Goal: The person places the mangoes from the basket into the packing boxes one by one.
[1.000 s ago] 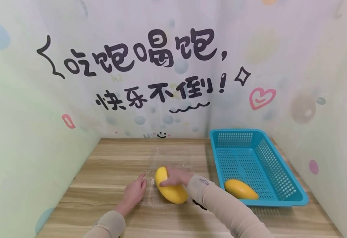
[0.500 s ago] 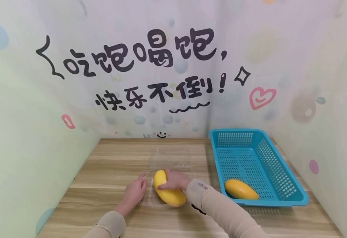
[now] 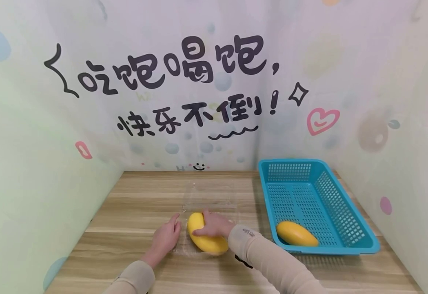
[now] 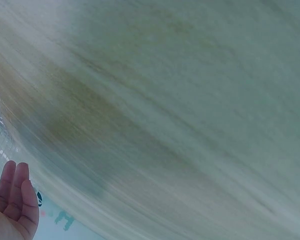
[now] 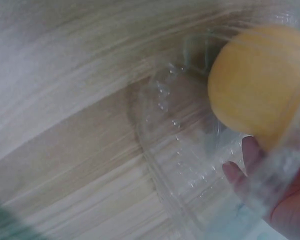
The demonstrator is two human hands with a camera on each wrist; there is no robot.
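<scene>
Head view: your right hand [image 3: 215, 224] is clamped on a mango [image 3: 207, 243] in the clear container [image 3: 210, 192], gripping from above, probably to clear the walls. Your left hand [image 3: 167, 237] lies at the container's left edge, likely steadying it, though contact is hard to tell. Right of the container, a blue basket [image 3: 291, 200] bears a second mango [image 3: 296, 234]. Left wrist view: that hand's visible fingers lie together, gripping nothing. Right wrist view: clear plastic partly veils your grip.
</scene>
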